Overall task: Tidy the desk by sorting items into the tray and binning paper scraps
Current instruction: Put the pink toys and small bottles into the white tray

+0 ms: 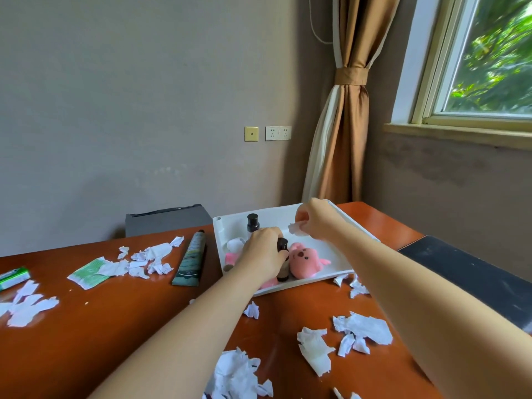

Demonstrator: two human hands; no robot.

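Desk [115,312]: red-brown wood, and we see its far edge running behind the tray [219,234] and its right side covered by a dark mat [475,280]. Tray: white, shallow, at the far side of the desk, right of centre; its floor to the right of the plush [305,262] shows open white. Tube [191,259]: dark green, lying flat just beside the tray's left wall, not touching it. Left hand [263,251]: inside the tray, fingers curled round a dark bottle [282,249] that stands against the plush; we cannot make out the fingertips, which lie behind the bottle. Right hand [316,220]: raised over the tray's far right corner, thumb and fingers pinched on a small white scrap [295,228], the other fingers bent. Second bottle [252,223]: upright near the tray's far wall, its base hidden by the left hand. Scraps [362,329]: torn white paper in loose heaps near both arms, left of the tube, and touching the tray's near right corner. Wrapper [90,272]: green and white, flat among the left scraps. Pack [13,277]: green, cut off by the left edge. Box [167,220]: grey, behind the desk, its lower part hidden. A white lump [234,244] and a pink piece [230,257] left of the hand: partly covered, and we cannot tell what they are.
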